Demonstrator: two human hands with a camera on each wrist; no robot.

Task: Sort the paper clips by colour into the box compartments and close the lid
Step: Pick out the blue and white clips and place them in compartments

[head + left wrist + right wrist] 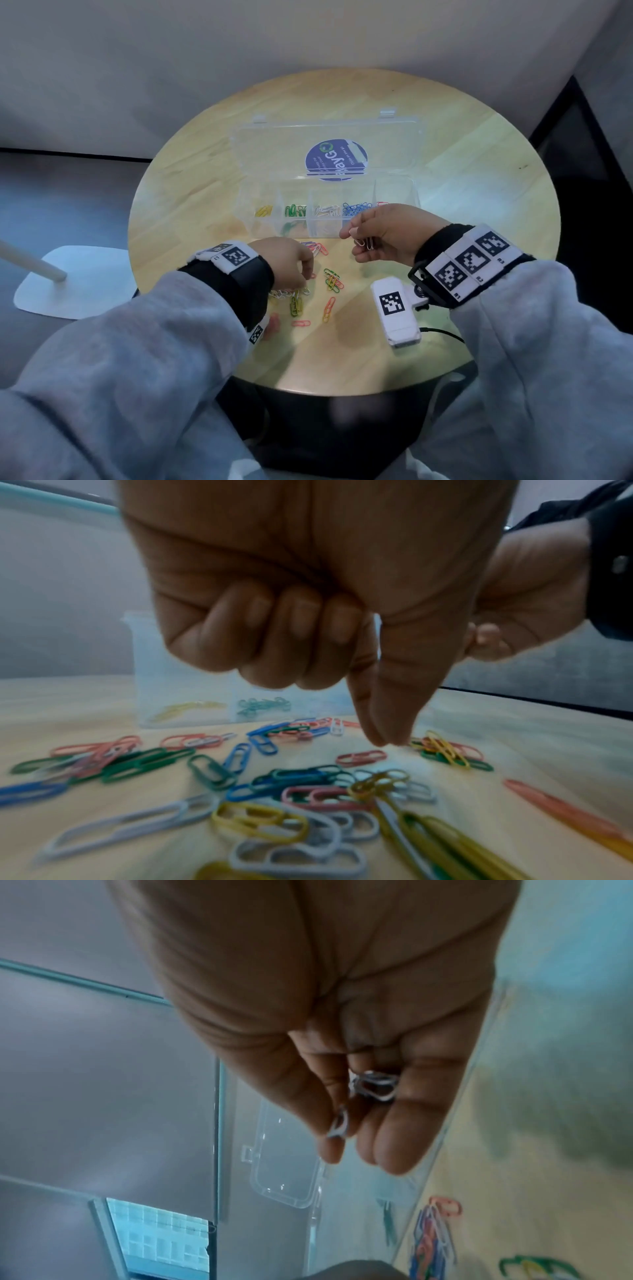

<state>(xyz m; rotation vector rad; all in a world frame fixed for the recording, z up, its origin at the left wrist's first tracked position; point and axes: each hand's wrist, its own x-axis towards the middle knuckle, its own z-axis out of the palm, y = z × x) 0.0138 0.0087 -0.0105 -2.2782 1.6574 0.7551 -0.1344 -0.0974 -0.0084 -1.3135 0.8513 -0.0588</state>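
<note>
A clear compartment box (325, 231) stands open mid-table, its lid (329, 144) lying back. Its cells hold yellow, green, white, blue and red clips, left to right. Loose mixed clips (330, 281) lie in front of it. My left hand (305, 277) hovers over this pile. In the left wrist view its thumb and index tips (383, 739) meet just above the table by a red clip (361, 757), the other fingers curled, nothing visible between them. My right hand (352, 236) holds a small bunch of white clips (364, 243) in front of the box, pinched between thumb and fingers (375, 1085).
The table (479, 171) is round and wooden, and its near edge is close to my body. A white camera block (399, 311) hangs under my right wrist, just above the tabletop. A white stand base (68, 281) sits on the floor at the left.
</note>
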